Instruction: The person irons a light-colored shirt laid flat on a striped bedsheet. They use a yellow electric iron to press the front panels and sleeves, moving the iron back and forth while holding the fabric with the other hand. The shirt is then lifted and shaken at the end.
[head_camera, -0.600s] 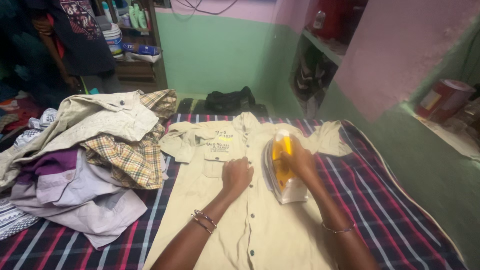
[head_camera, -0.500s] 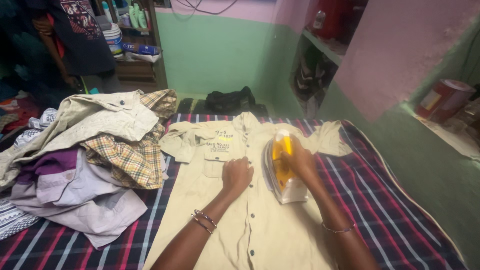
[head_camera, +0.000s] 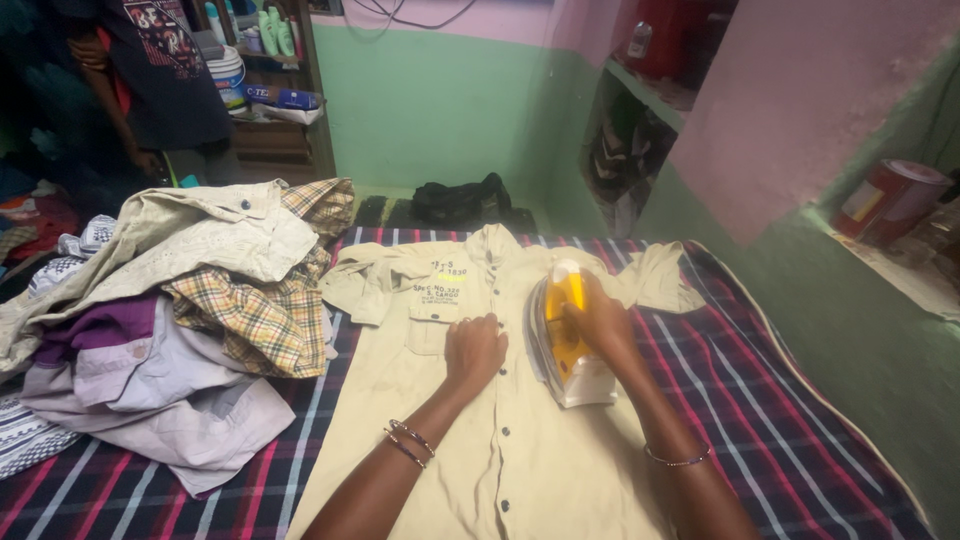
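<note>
Head view: right hand (head_camera: 600, 320) grips iron (head_camera: 565, 335); left hand (head_camera: 473, 350) fisted on shirt (head_camera: 480, 440).

A single view is given, taken from a camera worn on the person's head. The scene is seen from above and behind the forearms, looking forward and steeply down over a striped cloth (head_camera: 760, 400) spread on a flat surface. The nearest part is filled by a beige shirt (head_camera: 500, 450), on which the left hand (head_camera: 474, 350) and the right hand (head_camera: 600, 320) are seen close up, both arms entering from the lower edge. Farther off, a green and pink wall (head_camera: 430, 100) is faced, with a shelf (head_camera: 270, 90) at the upper left. No second view is provided, so nothing is shared.
</note>
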